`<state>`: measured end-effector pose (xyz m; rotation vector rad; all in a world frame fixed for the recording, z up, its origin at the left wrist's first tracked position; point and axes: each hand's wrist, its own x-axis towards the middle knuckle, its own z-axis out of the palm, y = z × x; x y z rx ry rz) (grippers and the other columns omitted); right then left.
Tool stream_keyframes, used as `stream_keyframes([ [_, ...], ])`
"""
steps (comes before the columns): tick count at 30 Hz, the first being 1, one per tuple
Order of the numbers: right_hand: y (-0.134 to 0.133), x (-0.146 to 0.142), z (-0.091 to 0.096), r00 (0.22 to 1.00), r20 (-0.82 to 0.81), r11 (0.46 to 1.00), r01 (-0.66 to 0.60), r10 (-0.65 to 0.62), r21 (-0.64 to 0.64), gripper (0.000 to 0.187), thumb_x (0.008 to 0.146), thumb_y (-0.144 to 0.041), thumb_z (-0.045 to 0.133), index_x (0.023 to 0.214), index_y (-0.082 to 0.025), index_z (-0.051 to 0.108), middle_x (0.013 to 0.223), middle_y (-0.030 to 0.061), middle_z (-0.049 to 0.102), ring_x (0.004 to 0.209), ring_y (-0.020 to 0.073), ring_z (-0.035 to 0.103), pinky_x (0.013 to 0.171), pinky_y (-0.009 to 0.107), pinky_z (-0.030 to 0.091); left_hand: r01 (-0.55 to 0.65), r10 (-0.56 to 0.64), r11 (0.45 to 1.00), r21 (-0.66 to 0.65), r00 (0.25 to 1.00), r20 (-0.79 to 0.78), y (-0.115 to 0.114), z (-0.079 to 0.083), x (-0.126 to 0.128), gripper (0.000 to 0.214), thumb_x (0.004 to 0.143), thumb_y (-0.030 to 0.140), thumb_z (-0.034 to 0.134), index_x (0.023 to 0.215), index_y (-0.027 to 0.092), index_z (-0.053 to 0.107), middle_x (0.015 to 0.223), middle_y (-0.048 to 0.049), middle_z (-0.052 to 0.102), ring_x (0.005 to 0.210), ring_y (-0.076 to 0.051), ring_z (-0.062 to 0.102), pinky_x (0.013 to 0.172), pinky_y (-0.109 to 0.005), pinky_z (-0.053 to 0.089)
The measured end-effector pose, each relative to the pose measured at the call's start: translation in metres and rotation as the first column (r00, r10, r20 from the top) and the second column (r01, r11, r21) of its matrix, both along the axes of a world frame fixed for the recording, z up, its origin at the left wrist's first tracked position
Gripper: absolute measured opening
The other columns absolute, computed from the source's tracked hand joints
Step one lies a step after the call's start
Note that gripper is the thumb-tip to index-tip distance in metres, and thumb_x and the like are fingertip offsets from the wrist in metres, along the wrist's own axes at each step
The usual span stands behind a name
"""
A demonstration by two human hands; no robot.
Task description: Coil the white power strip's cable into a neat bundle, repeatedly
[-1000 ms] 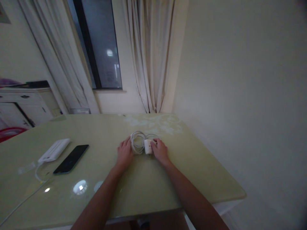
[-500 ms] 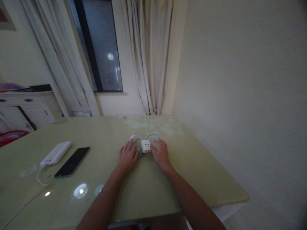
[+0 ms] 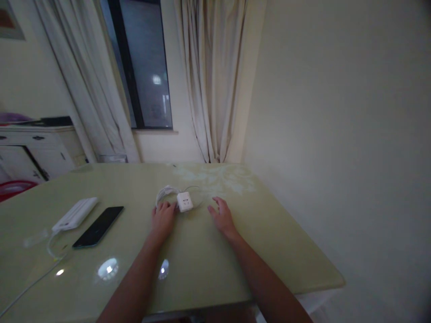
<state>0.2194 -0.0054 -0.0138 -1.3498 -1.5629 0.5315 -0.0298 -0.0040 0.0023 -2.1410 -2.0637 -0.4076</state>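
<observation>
A small white power socket block (image 3: pixel 185 202) lies on the table with its socket face turned up. Its white cable (image 3: pixel 167 190) is looped to the left of it, and a thinner stretch arcs out on its right. My left hand (image 3: pixel 164 219) is on the near side of that loop, fingers curled over the cable, fingertips partly hidden. To the right of the block and apart from it, my right hand (image 3: pixel 222 217) holds nothing; its thumb and fingers are spread.
On the left lie a dark phone (image 3: pixel 98 227) and a white power bank (image 3: pixel 76 214) with a white cord (image 3: pixel 31 285) running to the near left. The glossy green table (image 3: pixel 269 251) meets a wall on the right. Curtains and a window stand behind.
The socket block and its cable have moved left along with my left hand. My right hand has come off the block and now sits apart from it.
</observation>
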Motion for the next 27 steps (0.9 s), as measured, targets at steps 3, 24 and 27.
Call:
stream_keyframes([
  [3,-0.003,-0.006,-0.002,0.996,0.061,0.998,-0.065,0.064,0.005,0.043,0.09,-0.036,0.06,0.13,-0.018,0.059,0.134,0.0134,0.059,0.128,0.0232,0.055,0.111,0.04,0.041,-0.186,0.185,0.982,0.02,0.982,0.029,0.0,0.0,-0.029,0.044,0.101,0.028,0.034,0.129,0.021,0.067,0.121,-0.017,0.063,0.12,-0.036,0.054,0.099,-0.051,0.04],
  [24,-0.031,-0.03,0.009,0.831,0.387,0.914,-0.39,0.4,-0.107,0.031,0.081,-0.015,0.058,0.108,-0.016,0.073,0.113,0.0122,0.074,0.105,0.0247,0.068,0.096,0.033,0.049,0.589,-0.528,0.802,0.095,0.626,0.575,-0.028,0.003,0.06,0.056,0.079,0.005,0.04,0.124,0.02,0.07,0.123,-0.0092,0.071,0.115,-0.02,0.063,0.108,-0.037,0.046],
  [27,-0.031,-0.03,0.011,0.83,0.377,0.907,-0.414,0.412,-0.08,0.033,0.083,-0.016,0.058,0.112,-0.019,0.073,0.117,0.0103,0.074,0.107,0.0234,0.067,0.098,0.032,0.048,0.576,-0.516,0.812,0.096,0.631,0.579,-0.027,0.005,0.055,0.053,0.08,0.007,0.042,0.122,0.02,0.071,0.121,-0.0087,0.073,0.113,-0.021,0.064,0.108,-0.038,0.047],
])
